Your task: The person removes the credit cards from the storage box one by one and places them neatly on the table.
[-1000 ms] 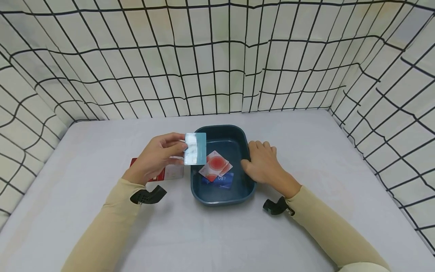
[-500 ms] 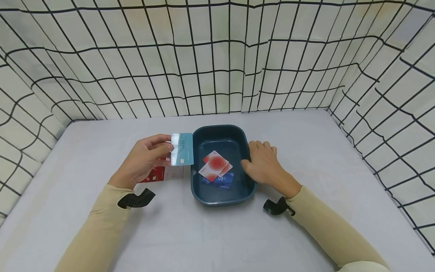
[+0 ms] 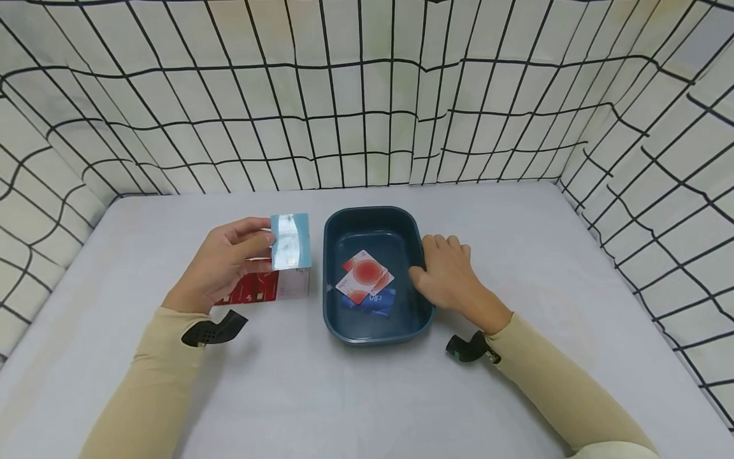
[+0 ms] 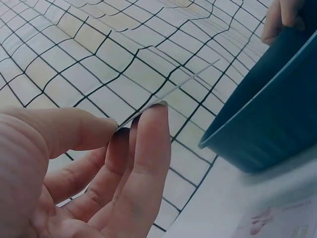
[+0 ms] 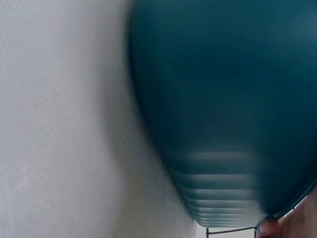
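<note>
My left hand (image 3: 229,258) pinches a light blue plastic card (image 3: 291,242) between thumb and fingers, held up left of the bin; the left wrist view shows this card (image 4: 190,79) edge-on. Below it, red and white cards (image 3: 252,287) lie on the table, partly covered by the hand. At the right side of the dark blue plastic bin (image 3: 373,330), my right hand (image 3: 450,271) grips the rim, thumb over the inner side. Inside the bin, red and white cards (image 3: 364,275) overlap a blue VIP card (image 3: 373,302).
A white cloth covers the table (image 3: 344,401). White walls with a black wire grid (image 3: 361,115) rise along the back and both sides. In the right wrist view the bin's outer wall (image 5: 223,99) fills much of the frame.
My left hand has moved left with the light blue card, from over the bin's left rim to beside the bin. My right hand stays on the rim.
</note>
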Motion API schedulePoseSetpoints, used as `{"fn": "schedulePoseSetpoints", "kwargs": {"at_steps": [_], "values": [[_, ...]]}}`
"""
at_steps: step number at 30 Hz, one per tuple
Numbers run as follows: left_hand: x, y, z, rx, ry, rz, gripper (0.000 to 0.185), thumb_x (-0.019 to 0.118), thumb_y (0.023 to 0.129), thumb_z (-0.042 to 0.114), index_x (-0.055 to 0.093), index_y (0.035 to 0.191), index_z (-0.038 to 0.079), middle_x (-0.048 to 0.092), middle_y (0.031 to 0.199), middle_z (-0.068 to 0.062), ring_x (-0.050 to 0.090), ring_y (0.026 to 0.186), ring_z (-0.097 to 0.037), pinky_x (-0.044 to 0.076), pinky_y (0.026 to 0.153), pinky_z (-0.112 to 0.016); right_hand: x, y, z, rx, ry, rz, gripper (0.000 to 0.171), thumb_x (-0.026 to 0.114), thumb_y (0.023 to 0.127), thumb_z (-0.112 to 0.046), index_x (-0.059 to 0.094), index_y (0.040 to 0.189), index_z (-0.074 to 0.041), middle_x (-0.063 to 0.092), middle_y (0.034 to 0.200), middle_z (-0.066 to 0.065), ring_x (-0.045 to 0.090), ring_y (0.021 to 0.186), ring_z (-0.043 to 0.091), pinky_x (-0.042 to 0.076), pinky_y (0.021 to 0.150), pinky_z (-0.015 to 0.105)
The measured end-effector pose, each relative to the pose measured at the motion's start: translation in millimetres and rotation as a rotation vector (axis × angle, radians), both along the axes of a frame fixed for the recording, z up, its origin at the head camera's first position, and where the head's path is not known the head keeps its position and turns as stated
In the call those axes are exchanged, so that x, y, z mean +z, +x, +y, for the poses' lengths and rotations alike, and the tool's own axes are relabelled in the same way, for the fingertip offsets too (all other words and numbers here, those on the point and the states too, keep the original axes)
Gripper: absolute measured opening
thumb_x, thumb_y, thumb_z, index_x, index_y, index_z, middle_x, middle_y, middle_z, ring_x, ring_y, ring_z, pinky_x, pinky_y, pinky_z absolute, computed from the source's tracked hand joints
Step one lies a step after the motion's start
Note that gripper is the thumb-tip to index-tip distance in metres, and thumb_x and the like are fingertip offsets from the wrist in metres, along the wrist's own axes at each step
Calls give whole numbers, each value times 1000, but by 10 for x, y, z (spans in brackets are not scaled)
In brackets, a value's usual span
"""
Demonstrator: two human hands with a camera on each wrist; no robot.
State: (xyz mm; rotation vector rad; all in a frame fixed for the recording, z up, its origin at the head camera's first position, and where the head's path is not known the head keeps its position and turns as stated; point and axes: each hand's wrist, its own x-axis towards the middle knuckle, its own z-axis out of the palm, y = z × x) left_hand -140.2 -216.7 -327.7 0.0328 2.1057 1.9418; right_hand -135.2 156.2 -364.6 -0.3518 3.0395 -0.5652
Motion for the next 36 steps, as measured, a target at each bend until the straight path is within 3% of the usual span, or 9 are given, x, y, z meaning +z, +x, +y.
{"fn": "schedulePoseSetpoints", "kwargs": {"at_steps": [12, 22, 36], "values": [[-77, -90, -276, 53, 53, -23, 46, 69, 100, 27, 52, 140, 12, 68, 116, 8, 73, 93, -9, 63, 80, -22, 5, -22, 4, -5, 4, -9, 31, 51, 91, -30, 55, 107, -4, 53, 94, 11, 41, 92, 32, 27, 81, 45], [-174, -70, -571, 70, -123, -53, 72, 68, 100, 35, 35, 157, 6, 61, 119, 11, 70, 93, -6, 62, 80, -18, -22, -35, -19, -7, 12, 4, 28, 51, 90, -28, 55, 104, -4, 51, 92, 11, 41, 89, 31, 26, 78, 43], [-285, -55, -871, 39, -320, -63, 73, 59, 104, 40, 28, 161, 5, 55, 118, 21, 65, 96, 3, 60, 82, -15, -19, -19, 9, -9, 16, 2, 30, 51, 89, -29, 55, 105, -4, 52, 92, 11, 40, 89, 30, 26, 77, 42]]}}
